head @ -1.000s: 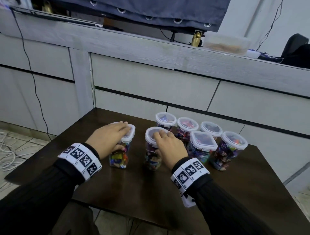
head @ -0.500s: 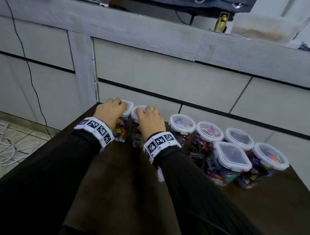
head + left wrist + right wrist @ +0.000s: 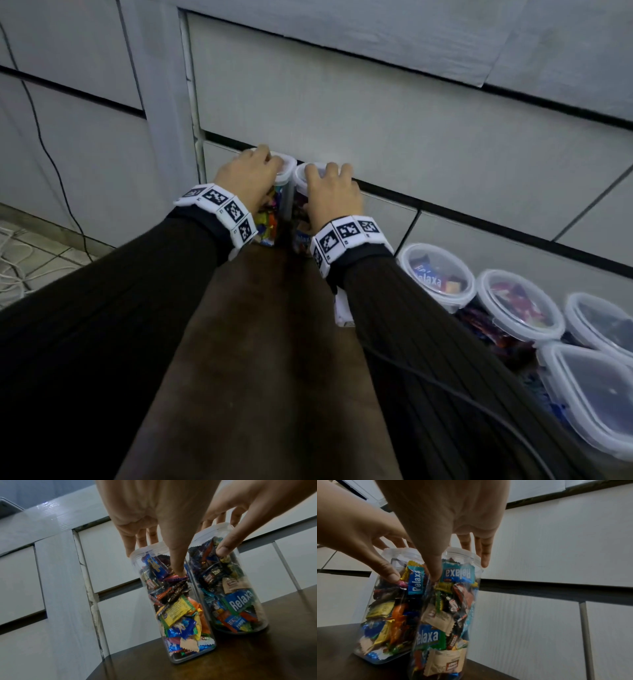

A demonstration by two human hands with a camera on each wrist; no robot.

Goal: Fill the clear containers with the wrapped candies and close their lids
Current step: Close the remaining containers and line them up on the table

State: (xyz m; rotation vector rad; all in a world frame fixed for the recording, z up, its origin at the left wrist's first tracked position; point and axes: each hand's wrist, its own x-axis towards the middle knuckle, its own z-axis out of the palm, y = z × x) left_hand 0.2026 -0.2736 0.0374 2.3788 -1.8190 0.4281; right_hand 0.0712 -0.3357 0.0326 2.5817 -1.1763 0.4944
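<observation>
I see two tall clear containers upright at the table's far edge, touching side by side; left container (image 3: 180, 615) packed with mixed wrapped candies (image 3: 176, 609), lid (image 3: 286, 166) on; right container (image 3: 447, 615) equally full, blue "Relaxa" wrappers against its wall, lid (image 3: 301, 173) on; four more lidded containers clustered to the right, nearest (image 3: 436, 275) round-lidded with a Relaxa candy under the lid, next (image 3: 519, 305) round, a third (image 3: 603, 322) cut by the frame, closest (image 3: 596, 390) with a squarish lid; all hold candies.

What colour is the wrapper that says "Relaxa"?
Blue with white letters; the Relaxa wrapper shows best in the left wrist view.
</observation>
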